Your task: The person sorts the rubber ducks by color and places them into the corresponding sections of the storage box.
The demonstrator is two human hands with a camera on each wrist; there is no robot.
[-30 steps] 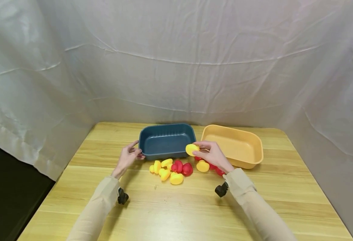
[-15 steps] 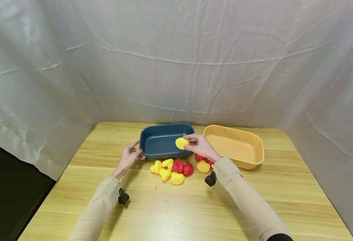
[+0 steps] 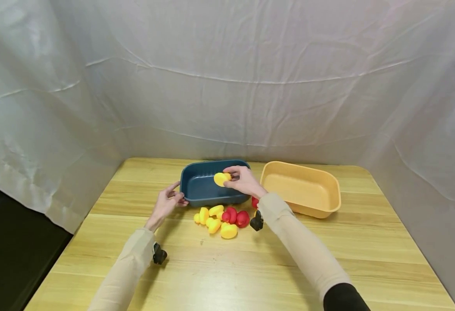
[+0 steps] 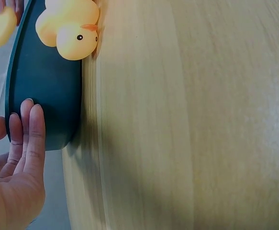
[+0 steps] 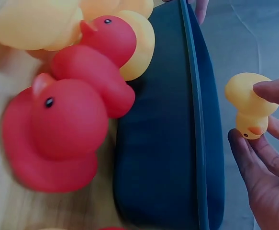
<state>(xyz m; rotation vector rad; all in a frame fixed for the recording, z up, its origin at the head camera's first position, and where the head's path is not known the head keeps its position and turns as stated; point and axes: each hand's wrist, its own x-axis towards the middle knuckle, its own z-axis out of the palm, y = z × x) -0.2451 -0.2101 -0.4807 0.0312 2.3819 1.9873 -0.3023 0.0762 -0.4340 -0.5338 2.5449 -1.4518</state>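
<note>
My right hand (image 3: 244,180) holds a yellow rubber duck (image 3: 220,179) between thumb and fingers, over the dark blue bin (image 3: 212,201). In the right wrist view the held duck (image 5: 250,101) points head down. At the bin's near left corner, my left hand (image 3: 165,204) pinches the wall. The left wrist view shows its fingers (image 4: 34,139) along the outer side and the thumb across the rim. Several yellow ducks (image 3: 213,225) and red ducks (image 3: 242,219) lie on the table before the bin. My right forearm partly hides more of them.
An orange bin (image 3: 320,210) stands to the right of the blue one, slightly angled. The wooden table (image 3: 212,272) runs back to a pale hanging sheet (image 3: 227,103) behind and at the sides.
My right hand has carried the yellow duck leftward, from the blue bin's right front corner to over its inside. The left hand has stayed at its corner.
</note>
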